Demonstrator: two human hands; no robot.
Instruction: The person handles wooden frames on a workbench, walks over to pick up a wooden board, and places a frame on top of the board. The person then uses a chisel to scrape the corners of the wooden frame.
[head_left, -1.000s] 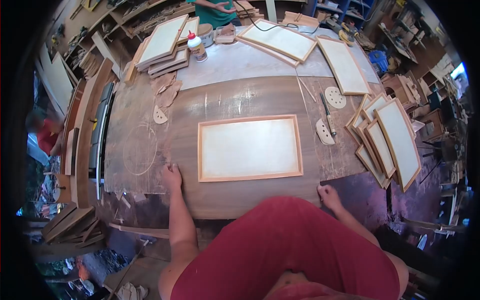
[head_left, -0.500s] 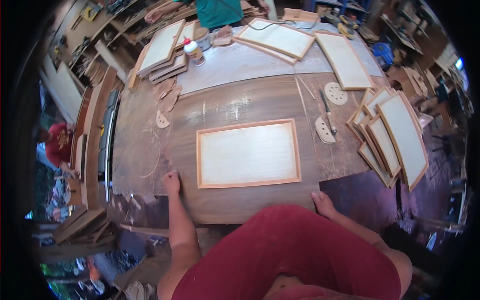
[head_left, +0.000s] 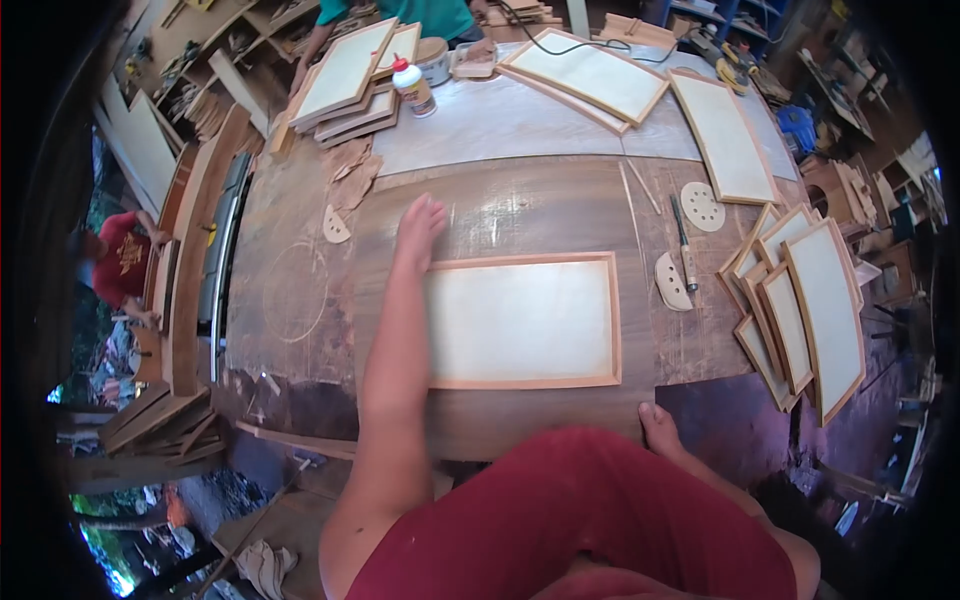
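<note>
A wood-framed white panel lies flat on a wide brown board on the bench. Across the panel's left end stretches my left arm. My left hand is over the board just beyond the panel's far left corner, its fingers loosely extended with nothing seen in them. At the board's near right corner, my right hand grips the edge with the thumb on top; its other fingers are mostly hidden.
Framed panels are stacked at right and far left. A glue bottle, a chisel-like tool and perforated discs lie on the bench. A person in red stands at left; another in green stands behind.
My left hand has moved from the board's near left edge forward to beyond the panel. The right hand stays at its corner. The whole view has shifted slightly.
</note>
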